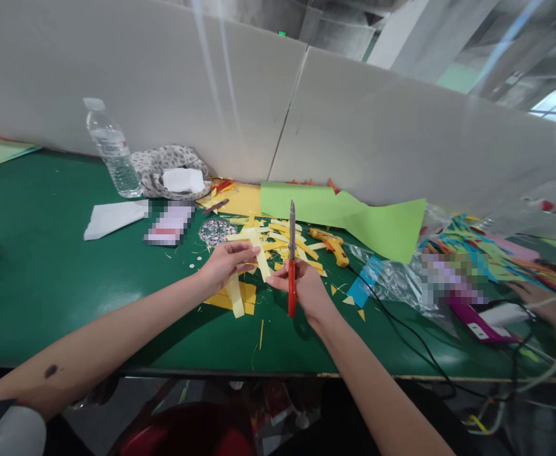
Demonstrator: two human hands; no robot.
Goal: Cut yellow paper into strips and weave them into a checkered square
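Much bare table [45, 266] reaches its near edge at eight o'clock; a bottle [111, 149] at ten holds clear liquid. Centrally, our left hand [221, 266] pinches a yellow strip [261, 258]; our right hand [312, 291] curls its fingers round scissors [292, 294] pointing to twelve.

The left hand [230, 261] pinches a pale yellow strip [261, 258], and the right hand [309, 288] touches its lower end while also holding red scissors [292, 285]. Behind them, many yellow pieces [278, 244] lie in a pile on the green table [45, 221]. A yellow glue gun [334, 244] lies beside this pile, and a water bottle [114, 152] stands on the left side.
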